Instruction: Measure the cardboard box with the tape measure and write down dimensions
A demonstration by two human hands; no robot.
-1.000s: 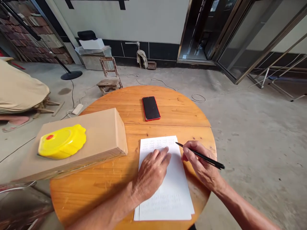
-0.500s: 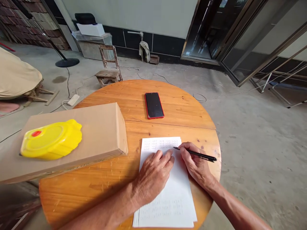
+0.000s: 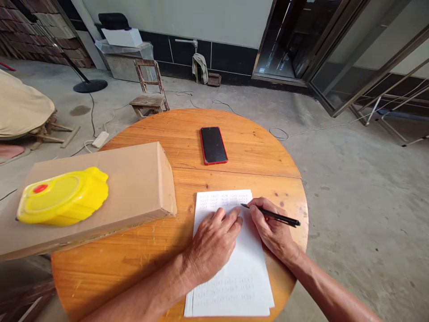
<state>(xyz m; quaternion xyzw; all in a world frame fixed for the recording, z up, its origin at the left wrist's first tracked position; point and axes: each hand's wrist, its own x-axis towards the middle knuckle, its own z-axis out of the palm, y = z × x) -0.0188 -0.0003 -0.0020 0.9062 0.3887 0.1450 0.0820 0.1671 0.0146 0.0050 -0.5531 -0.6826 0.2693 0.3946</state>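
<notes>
White paper sheets lie on the round wooden table, with rows of small handwriting along the top and near the bottom. My left hand rests palm down on the paper, fingers loosely bent and holding nothing. To its right, my right hand grips a black pen between thumb and fingers. The pen's tip is at the right end of the upper writing, close to my left fingertips; whether it touches the paper I cannot tell.
Beyond the paper lies a smartphone in a red case. A cardboard box on the left carries a yellow plastic container with a red spot. Past the table stand a small wooden chair and an open door; cables trail over the floor.
The whole view has shifted slightly, so the box, phone and table sit a little further left and up. Both hands and the pen keep almost the same place on the paper.
</notes>
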